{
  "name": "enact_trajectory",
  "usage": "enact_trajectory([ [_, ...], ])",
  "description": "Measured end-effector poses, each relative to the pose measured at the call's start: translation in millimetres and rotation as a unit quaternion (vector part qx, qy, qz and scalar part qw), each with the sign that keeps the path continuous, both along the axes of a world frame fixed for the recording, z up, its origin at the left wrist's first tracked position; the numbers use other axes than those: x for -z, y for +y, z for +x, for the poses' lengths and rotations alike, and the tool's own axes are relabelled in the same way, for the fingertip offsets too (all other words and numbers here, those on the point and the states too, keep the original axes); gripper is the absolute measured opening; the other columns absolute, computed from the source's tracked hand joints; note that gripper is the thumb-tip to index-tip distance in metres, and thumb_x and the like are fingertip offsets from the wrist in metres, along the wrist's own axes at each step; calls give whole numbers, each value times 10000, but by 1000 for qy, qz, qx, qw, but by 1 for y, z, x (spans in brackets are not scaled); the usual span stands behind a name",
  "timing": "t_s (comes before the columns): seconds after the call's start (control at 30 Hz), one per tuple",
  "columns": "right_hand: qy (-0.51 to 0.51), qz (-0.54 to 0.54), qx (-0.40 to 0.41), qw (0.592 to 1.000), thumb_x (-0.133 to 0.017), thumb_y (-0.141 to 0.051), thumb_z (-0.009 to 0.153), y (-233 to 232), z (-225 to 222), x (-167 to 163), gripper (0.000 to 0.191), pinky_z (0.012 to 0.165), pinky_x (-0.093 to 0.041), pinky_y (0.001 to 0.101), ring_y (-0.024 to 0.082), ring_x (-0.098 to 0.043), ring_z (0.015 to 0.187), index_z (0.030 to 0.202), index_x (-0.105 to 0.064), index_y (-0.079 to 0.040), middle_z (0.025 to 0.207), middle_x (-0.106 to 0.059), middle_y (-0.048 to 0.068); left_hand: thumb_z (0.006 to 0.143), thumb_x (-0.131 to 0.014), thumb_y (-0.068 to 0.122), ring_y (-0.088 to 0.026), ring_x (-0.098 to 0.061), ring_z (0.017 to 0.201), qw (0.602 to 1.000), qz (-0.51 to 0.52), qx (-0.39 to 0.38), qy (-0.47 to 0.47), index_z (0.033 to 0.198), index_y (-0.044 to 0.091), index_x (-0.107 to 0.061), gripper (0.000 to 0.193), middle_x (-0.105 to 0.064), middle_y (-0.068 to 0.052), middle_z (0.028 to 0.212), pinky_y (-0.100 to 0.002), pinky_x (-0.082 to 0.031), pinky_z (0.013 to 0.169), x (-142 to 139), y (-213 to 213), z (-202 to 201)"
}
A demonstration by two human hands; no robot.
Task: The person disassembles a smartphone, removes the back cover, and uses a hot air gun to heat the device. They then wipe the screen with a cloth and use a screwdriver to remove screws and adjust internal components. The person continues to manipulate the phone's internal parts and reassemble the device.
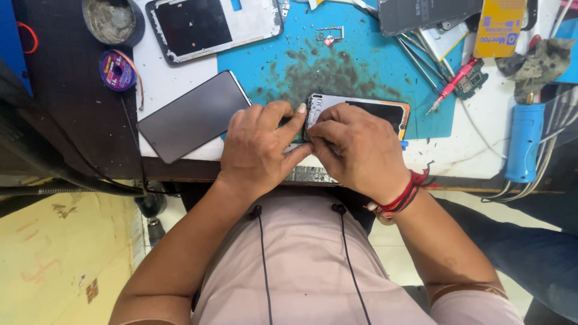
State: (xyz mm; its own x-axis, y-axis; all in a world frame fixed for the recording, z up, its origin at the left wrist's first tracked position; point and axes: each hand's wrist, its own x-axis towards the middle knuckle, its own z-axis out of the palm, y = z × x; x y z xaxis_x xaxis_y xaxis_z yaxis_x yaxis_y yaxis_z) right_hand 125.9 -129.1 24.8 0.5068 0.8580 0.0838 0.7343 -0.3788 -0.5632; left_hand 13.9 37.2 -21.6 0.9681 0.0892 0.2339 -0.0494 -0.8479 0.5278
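An opened phone body (367, 109) with a silver frame and an orange edge lies on the blue work mat (313, 66) near the table's front edge. My left hand (259, 147) rests at its left end, thumb and forefinger pressed against the frame. My right hand (355, 150) covers the lower left part of the phone, fingers curled and pinched on its edge. A red thread band circles the right wrist. What lies under the fingers is hidden.
A dark phone screen panel (192, 115) lies left of my hands. Another phone frame (211, 27) sits at the back. A solder wick spool (117, 70), a grey paste tub (111, 21), a pink screwdriver (451, 84), tweezers, a yellow box (500, 27) and a blue handled tool (524, 141) surround the mat.
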Motion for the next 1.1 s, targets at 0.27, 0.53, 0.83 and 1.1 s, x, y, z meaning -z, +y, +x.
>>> enact_trajectory([
  [0.27,-36,47,88,994,-765,-68,904,3,-11,7,153,779,-528,397,297,-669,920,1045,-708,-51,1027,-683,88,818,-840,397,-257,-563,963,1000,-6,-7,-6,1278,92,-719,565,-606,-39,1161,-437,-440,839,2,0,-1],
  [0.53,-84,43,101,990,-771,-56,927,7,-1,15,134,763,-505,401,297,-643,894,1056,-739,-70,1021,-697,75,849,-830,471,-259,-562,955,1000,-19,-15,-17,1278,82,-722,589,-620,-34,1142,-426,-450,850,4,-1,0],
  [0.83,-94,42,117,988,-777,-59,925,13,-2,15,125,765,-504,409,302,-649,900,1047,-754,-80,1005,-697,76,840,-838,470,-258,-564,938,1000,-16,-14,-15,1257,73,-727,586,-626,-42,1137,-429,-447,826,2,-1,-1],
  [1.1,-90,32,115,989,-762,-53,925,16,-3,14,137,771,-512,411,308,-652,918,1059,-746,-73,1020,-699,84,849,-836,449,-249,-561,947,1000,-7,-8,-12,1274,78,-720,576,-609,-42,1137,-427,-445,829,2,0,0],
])
